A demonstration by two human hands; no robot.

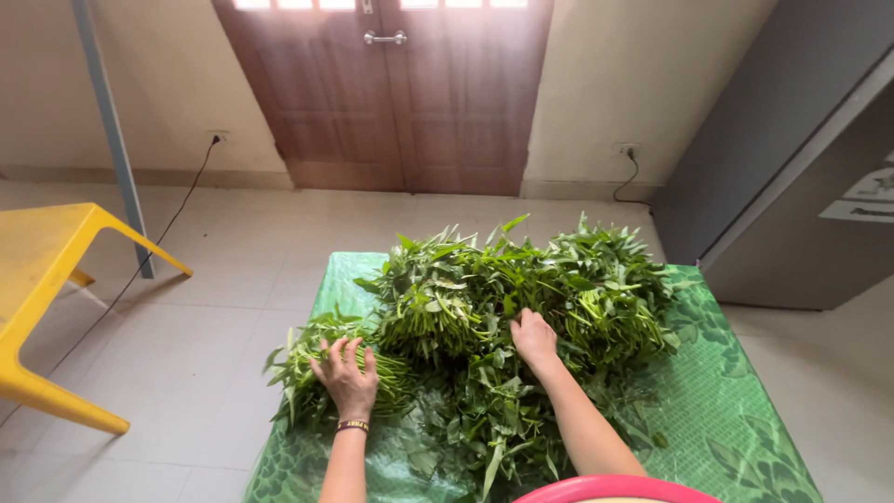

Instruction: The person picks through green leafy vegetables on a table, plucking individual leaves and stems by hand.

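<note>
My left hand (pixel 346 377) lies flat, fingers spread, on the small bunch (pixel 321 359) at the counter's (pixel 736 410) left edge; my right hand (pixel 534 337), fingers curled, digs into the greens (pixel 521 279) mid-counter, grip hidden; best gather stems evenly

Both hands (pixel 346 377) (pixel 534 339) on leafy greens (pixel 494 298)

Yellow plastic table (pixel 42 279) at left; brown double door (pixel 386 93) ahead; grey cabinet (pixel 792 168) right; pink basin rim (pixel 615 488) at bottom edge.
</note>
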